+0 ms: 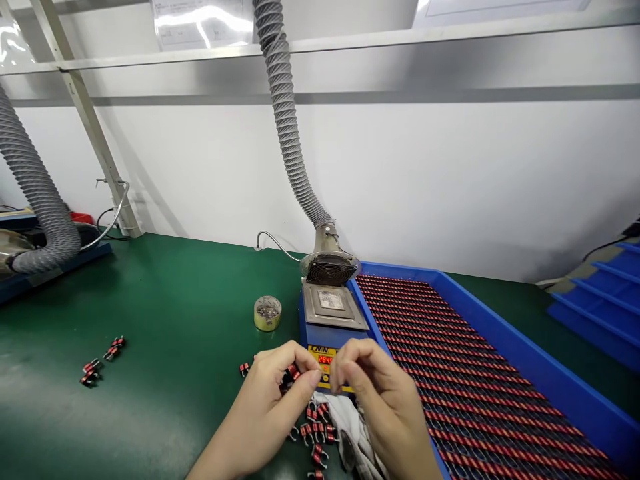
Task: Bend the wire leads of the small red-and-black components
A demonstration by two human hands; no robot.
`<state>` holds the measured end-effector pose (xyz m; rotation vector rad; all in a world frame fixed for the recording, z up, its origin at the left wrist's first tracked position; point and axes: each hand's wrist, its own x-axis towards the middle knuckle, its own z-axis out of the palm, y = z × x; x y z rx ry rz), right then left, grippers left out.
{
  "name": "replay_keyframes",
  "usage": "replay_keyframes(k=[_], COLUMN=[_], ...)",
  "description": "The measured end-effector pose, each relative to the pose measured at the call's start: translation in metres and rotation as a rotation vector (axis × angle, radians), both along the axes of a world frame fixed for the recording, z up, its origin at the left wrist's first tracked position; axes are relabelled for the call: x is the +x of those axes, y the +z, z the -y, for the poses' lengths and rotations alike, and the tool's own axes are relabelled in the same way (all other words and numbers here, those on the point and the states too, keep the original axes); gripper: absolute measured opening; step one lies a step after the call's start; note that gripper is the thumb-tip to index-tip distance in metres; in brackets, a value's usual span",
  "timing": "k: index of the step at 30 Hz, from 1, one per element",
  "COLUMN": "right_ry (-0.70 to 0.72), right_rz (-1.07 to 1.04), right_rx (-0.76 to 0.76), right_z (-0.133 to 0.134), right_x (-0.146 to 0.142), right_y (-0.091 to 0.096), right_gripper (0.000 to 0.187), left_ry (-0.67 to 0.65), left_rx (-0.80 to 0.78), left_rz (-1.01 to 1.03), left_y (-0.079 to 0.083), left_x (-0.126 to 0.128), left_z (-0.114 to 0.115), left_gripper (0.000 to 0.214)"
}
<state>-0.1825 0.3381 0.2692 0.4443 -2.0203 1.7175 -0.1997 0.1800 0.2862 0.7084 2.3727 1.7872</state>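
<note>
My left hand [267, 407] is curled with thumb and index finger together. Small red-and-black wire coils [293, 372] show inside its curl. Close beside it, my right hand [383, 403] has its thumb and fingers pinched together; whatever is between those fingertips is hidden. Both hands are in front of a solder pot [334, 303] with a metal top plate and a lit red digital display [325, 359]. Below and between the hands lies a loose pile of coils [315, 430] with bent wire leads. A white cloth [350, 423] lies partly under my right hand.
A blue tray [500, 333] filled with rows of coils stands at right. A round tub [267, 313] of grey bits sits left of the pot. More coils [91, 372] lie far left. An exhaust hose [287, 120] hangs above the pot. Blue stacked trays [600, 300] stand far right.
</note>
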Motion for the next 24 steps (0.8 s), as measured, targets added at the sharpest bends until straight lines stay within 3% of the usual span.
replay_keyframes(k=[4, 8, 18, 24], right_ry=[-0.116, -0.12, -0.176, -0.12], right_rz=[-0.154, -0.28, -0.286, -0.275], right_rx=[0.065, 0.182, 0.201, 0.155], right_z=[-0.002, 0.002, 0.007, 0.008], right_x=[-0.001, -0.001, -0.004, -0.003], right_y=[-0.002, -0.002, -0.002, -0.003], right_gripper=[0.01, 0.021, 0.017, 0.022], left_ry=[0.038, 0.04, 0.014, 0.014], left_rx=[0.071, 0.101, 0.12, 0.12], left_rz=[0.023, 0.027, 0.028, 0.027], left_y=[0.0, 0.0, 0.002, 0.001], left_x=[-0.001, -0.001, 0.0, -0.001], left_z=[0.003, 0.003, 0.003, 0.004], left_gripper=[0.027, 0.026, 0.026, 0.025])
